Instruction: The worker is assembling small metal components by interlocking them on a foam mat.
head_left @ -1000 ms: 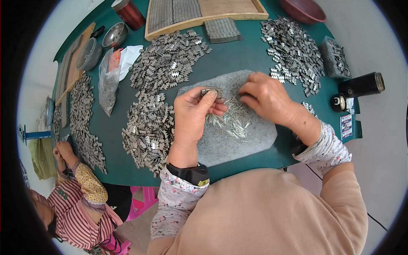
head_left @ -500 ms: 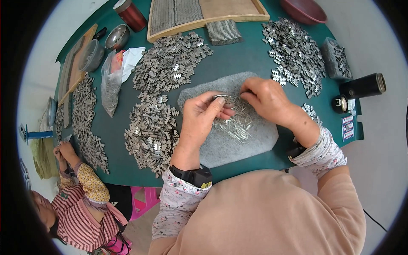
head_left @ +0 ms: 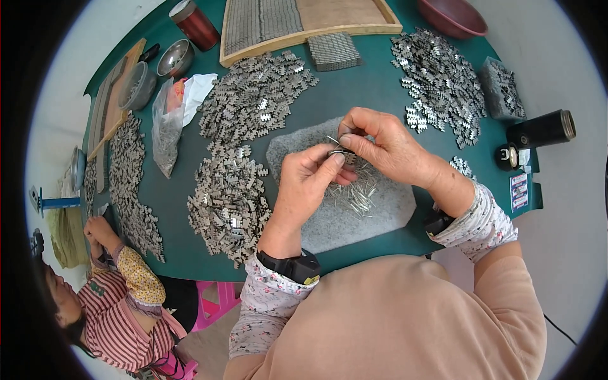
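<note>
Above the grey felt mat (head_left: pixel 335 231), my left hand (head_left: pixel 304 180) is closed with thumb and fingers around a small dark metal piece (head_left: pixel 343 151). My right hand (head_left: pixel 389 147) meets it from the right, its thumb and forefinger pinching a thin metal pin (head_left: pixel 333 140) at that piece. Fingers partly cover where the two touch. Beneath both hands, a heap of loose silvery pins (head_left: pixel 358 197) is spread on the mat. Left of the mat lie piled toothed metal plates (head_left: pixel 229 206), and more plates (head_left: pixel 440 82) are heaped at the far right.
A wooden-framed tray (head_left: pixel 316 31) and a linked metal block (head_left: pixel 334 52) sit at the back. To the right are a plastic box of plates (head_left: pixel 503 88) and a black flask (head_left: pixel 541 130). A co-worker (head_left: pixel 120 297) sits at the left, near a bag (head_left: pixel 166 136).
My right hand has moved left and slightly down, bringing a pin to the metal piece. My left hand has shifted slightly right and down, still gripping the piece.
</note>
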Demonstrator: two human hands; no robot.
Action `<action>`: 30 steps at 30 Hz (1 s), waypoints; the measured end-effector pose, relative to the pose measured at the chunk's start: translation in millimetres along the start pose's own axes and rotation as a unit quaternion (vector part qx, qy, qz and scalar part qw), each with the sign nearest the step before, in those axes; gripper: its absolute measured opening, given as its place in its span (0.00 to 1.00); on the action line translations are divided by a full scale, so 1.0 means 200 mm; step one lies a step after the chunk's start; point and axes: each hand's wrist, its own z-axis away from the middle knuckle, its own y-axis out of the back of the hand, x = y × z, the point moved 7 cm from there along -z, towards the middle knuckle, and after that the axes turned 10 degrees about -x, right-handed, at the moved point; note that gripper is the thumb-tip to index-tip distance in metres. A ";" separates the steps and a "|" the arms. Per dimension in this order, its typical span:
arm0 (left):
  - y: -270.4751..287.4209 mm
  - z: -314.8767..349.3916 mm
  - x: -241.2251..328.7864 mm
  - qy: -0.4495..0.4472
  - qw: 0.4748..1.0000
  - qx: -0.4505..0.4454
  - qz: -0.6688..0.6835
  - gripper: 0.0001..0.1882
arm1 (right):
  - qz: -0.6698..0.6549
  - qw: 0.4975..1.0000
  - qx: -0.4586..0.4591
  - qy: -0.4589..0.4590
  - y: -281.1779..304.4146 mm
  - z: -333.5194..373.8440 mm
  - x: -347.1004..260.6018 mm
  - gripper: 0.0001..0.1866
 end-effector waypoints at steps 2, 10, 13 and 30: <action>-0.01 0.00 0.01 0.004 1.000 -0.002 0.001 0.11 | 0.010 1.000 -0.003 0.003 0.01 0.01 -0.02 0.07; -0.01 0.00 0.01 0.012 1.000 -0.015 0.003 0.09 | 0.028 0.998 -0.056 -0.008 0.01 0.00 -0.03 0.05; -0.02 0.00 0.00 0.016 1.000 -0.024 -0.006 0.09 | 0.054 0.997 -0.055 0.010 0.01 0.01 -0.03 0.05; 0.00 0.01 -0.02 0.045 0.998 -0.029 0.035 0.10 | 0.116 0.985 0.009 0.125 -0.03 0.04 -0.12 0.07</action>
